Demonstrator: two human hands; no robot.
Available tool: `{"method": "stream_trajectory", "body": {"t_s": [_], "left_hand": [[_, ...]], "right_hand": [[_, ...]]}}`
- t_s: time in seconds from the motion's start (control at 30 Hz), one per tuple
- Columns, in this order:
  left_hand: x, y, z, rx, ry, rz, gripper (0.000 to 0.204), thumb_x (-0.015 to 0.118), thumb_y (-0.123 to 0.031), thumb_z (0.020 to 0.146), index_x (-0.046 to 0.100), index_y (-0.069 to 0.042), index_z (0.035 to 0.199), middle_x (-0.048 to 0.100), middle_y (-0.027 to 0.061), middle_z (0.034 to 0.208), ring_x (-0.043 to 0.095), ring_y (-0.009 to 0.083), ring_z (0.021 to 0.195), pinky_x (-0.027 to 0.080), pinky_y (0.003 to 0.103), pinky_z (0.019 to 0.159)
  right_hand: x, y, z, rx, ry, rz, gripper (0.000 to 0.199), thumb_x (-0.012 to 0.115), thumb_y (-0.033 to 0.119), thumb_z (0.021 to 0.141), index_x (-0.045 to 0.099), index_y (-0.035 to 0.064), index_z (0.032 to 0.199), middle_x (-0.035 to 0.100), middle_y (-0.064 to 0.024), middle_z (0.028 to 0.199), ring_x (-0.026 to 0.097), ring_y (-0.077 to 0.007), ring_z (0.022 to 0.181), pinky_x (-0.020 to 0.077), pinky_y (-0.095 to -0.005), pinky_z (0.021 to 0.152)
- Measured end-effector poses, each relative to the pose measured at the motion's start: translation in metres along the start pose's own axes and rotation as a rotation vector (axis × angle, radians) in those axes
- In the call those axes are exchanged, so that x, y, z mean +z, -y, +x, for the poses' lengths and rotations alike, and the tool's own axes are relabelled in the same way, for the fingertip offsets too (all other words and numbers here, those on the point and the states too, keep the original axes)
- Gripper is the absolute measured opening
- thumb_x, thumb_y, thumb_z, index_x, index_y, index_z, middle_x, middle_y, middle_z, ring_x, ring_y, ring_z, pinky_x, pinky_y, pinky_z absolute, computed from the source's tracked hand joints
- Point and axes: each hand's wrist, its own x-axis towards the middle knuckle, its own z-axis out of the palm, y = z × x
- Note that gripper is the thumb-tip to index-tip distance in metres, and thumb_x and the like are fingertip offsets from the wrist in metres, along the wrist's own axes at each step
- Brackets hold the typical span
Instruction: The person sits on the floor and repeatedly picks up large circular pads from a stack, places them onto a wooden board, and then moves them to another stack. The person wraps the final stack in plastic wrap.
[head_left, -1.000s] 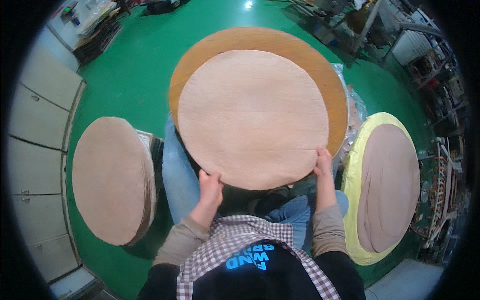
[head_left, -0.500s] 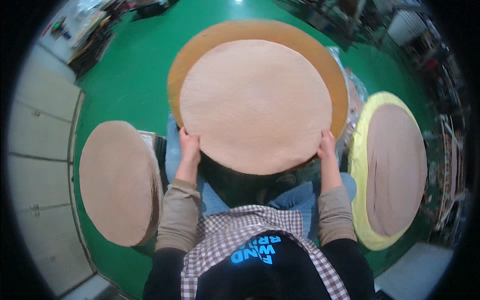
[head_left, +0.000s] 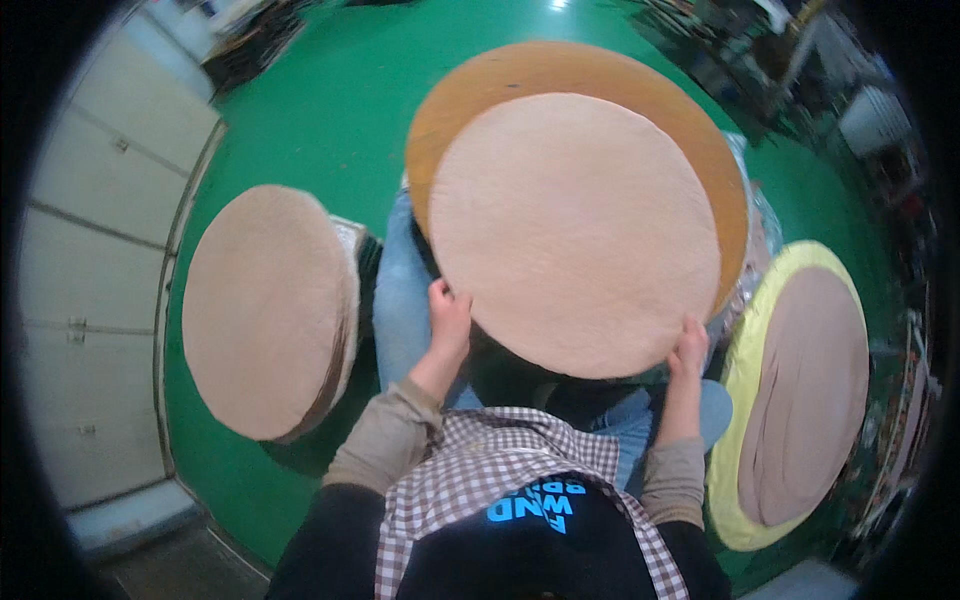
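Observation:
A large, thin, round beige sheet [head_left: 575, 235] lies on a round brown board [head_left: 500, 90] in front of me, toward the board's near side. My left hand [head_left: 450, 325] pinches the sheet's near left edge. At the near right edge, the fingers of my right hand [head_left: 688, 348] are closed on the same sheet. The near rim of the sheet hangs over the board between my hands and above my legs. What supports the board is mostly hidden.
To my left stands a stack of similar round beige sheets [head_left: 262, 310]. Folded brownish sheets [head_left: 810, 400] lie on a yellow round cover [head_left: 735, 500] to my right. Pale cabinets [head_left: 100, 270] line the left side; cluttered racks [head_left: 800, 60] stand far right. The floor [head_left: 370, 60] is green.
The whole view has turned, so the board and sheet appear farther right and slightly lower. My left hand has shifted a little along the sheet's edge toward me; both hands remain at that edge.

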Motion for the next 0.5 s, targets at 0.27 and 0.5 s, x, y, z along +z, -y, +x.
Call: {"method": "stream_trajectory", "body": {"t_s": [0.27,0.5], "left_hand": [[0.031,-0.004,0.097,0.195,-0.050,0.524,0.039,0.042,-0.013,0.084,0.043,0.007,0.119,0.052,0.0304,0.118,0.048,0.0431,0.113,0.040,0.046,0.094],[0.031,-0.099,0.059,0.398,0.020,0.290,0.024,0.050,-0.016,0.086,0.052,0.001,0.104,0.059,0.0204,0.090,0.058,0.0357,0.087,0.045,0.043,0.077]], "right_hand": [[-0.006,0.007,0.038,-0.029,-0.167,-0.053,0.046,0.045,0.028,0.092,0.046,-0.0045,0.123,0.055,-0.0159,0.117,0.057,-0.0298,0.102,0.0502,-0.0414,0.084],[0.021,-0.012,-0.047,0.078,-0.125,0.096,0.041,0.044,0.026,0.092,0.048,0.0002,0.124,0.056,-0.0154,0.115,0.055,-0.0331,0.105,0.0504,-0.0469,0.082]]}}
